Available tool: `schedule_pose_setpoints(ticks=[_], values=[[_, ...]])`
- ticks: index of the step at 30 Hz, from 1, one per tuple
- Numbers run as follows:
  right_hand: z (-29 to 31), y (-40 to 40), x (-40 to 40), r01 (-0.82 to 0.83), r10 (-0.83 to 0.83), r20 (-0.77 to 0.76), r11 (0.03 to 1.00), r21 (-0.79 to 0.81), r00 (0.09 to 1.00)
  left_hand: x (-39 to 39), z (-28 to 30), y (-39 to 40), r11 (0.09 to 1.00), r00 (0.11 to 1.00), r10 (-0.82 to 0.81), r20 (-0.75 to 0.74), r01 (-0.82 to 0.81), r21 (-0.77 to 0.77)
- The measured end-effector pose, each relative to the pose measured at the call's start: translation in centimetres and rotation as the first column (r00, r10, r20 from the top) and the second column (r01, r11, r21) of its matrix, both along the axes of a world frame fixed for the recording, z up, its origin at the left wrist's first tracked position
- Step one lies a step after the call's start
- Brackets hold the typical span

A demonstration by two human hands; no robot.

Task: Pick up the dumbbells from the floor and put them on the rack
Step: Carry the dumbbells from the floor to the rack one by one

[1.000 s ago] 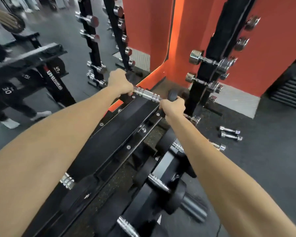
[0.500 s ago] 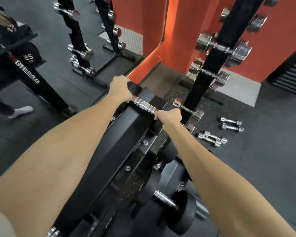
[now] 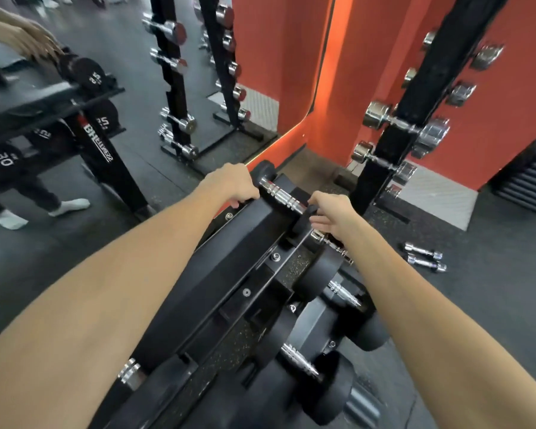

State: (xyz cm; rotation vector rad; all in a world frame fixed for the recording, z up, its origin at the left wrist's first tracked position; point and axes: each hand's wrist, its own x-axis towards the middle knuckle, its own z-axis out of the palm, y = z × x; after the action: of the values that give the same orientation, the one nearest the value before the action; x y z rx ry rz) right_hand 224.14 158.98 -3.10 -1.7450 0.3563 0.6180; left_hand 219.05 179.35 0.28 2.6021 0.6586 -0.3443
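Chrome handle (image 3: 283, 197) at frame centre now rests on the rack (image 3: 229, 267); your right hand (image 3: 333, 212) fingers have loosened open, left hand (image 3: 231, 185) still curls over the dumbbell (image 3: 265, 170) end.

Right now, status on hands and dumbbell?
Left hand on the dumbbell end, right hand fingers loosening. Dumbbell resting on rack top. Two small dumbbells on floor.

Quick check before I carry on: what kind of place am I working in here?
A gym's free-weights area, almost certainly: a black dumbbell rack holding rubber-headed dumbbells, a vertical rack of chrome dumbbells by the orange wall, and a wall mirror reflecting more racks.
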Motion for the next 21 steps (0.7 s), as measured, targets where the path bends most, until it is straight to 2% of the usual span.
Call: schedule_pose_setpoints(ticks=[8, 12, 17, 21], values=[[6.2, -4.8, -11.6, -0.239, 0.242, 0.181, 0.970, -0.034, 0.953, -13.9, 6.9, -6.5, 0.999, 0.998, 0.002, 0.067, -0.005, 0.043], [8.0, -10.2, -17.6, -0.182, 0.182, 0.266, 0.983, -0.022, 0.947, -20.3, 9.0, -10.6, 0.999, 0.987, -0.036, 0.155, 0.036, 0.004], [9.9, -18.5, -23.6, -0.085, 0.086, 0.334, 0.996, -0.016, 0.939, -26.6, 10.8, -16.7, 0.992, 0.955, 0.008, 0.296, 0.030, -0.121], [10.9, -24.7, -28.4, -0.071, 0.076, 0.372, 0.997, -0.028, 0.925, -31.1, 11.5, -22.3, 0.994, 0.947, -0.026, 0.319, 0.060, -0.096]])
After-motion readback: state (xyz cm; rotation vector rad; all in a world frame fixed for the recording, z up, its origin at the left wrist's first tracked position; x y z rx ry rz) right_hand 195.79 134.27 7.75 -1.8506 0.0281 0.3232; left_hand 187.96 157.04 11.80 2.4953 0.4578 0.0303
